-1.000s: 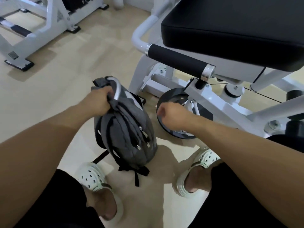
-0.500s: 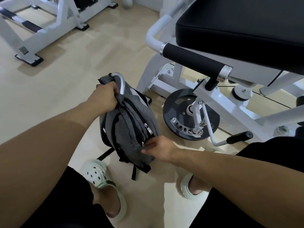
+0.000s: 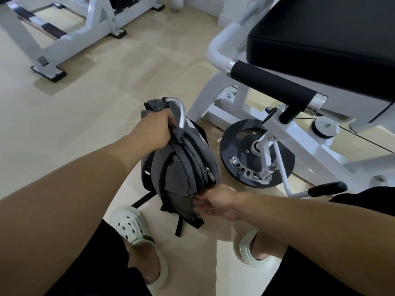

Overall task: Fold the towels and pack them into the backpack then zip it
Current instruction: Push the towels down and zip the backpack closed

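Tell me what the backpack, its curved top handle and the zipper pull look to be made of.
Backpack: grey woven fabric, seemingly a heathered matte textile; it creases softly where the left hand grips it.
Curved top handle: probably metal, given its smooth silvery sheen.
Zipper pull: small and shiny, likely metal.

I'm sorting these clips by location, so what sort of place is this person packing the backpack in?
Most likely a gym or home workout room. A white exercise machine with a black padded seat and a black foam-covered bar stands beside the backpack, and another white equipment frame sits on the pale floor behind.
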Motion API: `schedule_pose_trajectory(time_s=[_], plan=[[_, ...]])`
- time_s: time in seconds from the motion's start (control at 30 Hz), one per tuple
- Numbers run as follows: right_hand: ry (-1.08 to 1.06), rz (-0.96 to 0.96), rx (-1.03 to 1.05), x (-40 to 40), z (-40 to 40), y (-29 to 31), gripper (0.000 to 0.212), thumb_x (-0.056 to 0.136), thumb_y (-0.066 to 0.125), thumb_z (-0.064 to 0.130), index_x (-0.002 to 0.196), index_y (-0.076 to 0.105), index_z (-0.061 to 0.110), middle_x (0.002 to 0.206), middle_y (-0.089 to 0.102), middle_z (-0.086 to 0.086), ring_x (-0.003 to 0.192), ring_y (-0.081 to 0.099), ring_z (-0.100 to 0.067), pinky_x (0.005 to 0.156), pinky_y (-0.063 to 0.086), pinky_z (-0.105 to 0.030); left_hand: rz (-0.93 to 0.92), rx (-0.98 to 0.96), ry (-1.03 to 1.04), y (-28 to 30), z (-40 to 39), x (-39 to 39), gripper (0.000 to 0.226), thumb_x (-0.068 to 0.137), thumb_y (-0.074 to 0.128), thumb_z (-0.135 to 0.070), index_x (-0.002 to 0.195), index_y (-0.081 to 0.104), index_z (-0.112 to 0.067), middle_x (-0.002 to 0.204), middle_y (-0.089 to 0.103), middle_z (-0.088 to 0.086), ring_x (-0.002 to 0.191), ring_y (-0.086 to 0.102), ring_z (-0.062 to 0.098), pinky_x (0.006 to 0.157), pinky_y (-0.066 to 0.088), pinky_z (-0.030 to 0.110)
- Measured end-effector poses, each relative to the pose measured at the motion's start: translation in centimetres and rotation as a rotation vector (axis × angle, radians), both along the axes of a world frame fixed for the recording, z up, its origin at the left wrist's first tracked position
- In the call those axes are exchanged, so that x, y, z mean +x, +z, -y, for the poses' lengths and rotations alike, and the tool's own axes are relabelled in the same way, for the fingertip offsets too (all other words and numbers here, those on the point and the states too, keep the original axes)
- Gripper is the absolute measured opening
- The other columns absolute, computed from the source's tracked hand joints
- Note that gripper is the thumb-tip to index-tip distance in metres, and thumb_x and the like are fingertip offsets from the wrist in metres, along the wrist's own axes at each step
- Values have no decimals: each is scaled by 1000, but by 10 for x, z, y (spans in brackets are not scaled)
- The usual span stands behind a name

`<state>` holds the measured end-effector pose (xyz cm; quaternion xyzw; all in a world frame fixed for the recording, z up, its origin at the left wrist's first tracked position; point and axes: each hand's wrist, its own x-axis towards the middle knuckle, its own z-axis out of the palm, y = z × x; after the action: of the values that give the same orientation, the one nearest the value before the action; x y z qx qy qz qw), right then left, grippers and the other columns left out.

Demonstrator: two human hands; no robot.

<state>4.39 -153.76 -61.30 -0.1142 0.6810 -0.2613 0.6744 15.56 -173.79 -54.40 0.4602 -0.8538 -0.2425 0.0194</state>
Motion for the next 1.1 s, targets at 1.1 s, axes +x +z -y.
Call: schedule_pose_trajectory(time_s=[1.1], plan=[[55, -439, -237, -36, 23, 99, 28, 99, 57, 31, 86, 69, 10, 56, 66, -2, 45, 56, -15, 45, 37, -25, -146, 159, -160, 41, -53, 0, 31, 82, 79, -20, 109, 67, -26, 83, 66, -9, 74, 60, 8, 77, 52, 30]])
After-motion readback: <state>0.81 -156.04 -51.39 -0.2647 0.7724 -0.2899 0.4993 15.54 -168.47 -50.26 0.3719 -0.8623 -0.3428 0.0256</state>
